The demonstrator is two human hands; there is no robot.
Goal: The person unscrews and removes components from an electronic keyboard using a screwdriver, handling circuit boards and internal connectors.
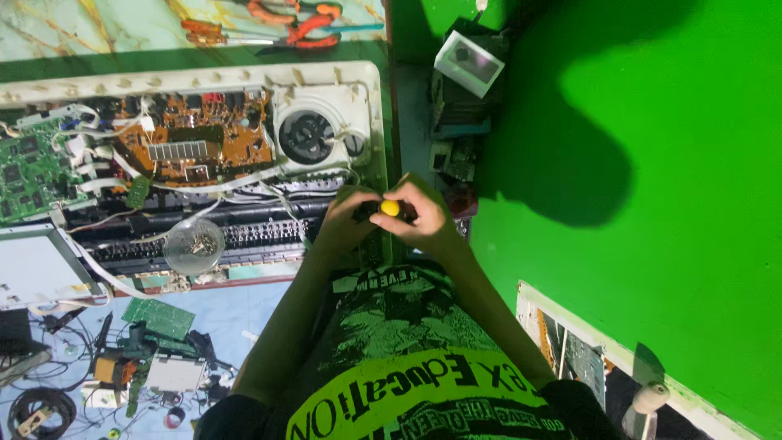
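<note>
Yellow-capped screwdriver (389, 209) is being gripped between both hands, the left hand (346, 218) and right hand (419, 213) closed around it, over the opened white device (371, 90). Seemingly a screw is being worked; steady downward pressure is being called for.

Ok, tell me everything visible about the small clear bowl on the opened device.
The clear bowl is round and shallow, of glass or clear plastic by its look. It stands upright on the dark strip of the opened device, below the brown circuit board. It holds a heap of small metal bits, probably screws. A white cable passes its rim. No hand touches it.
</note>
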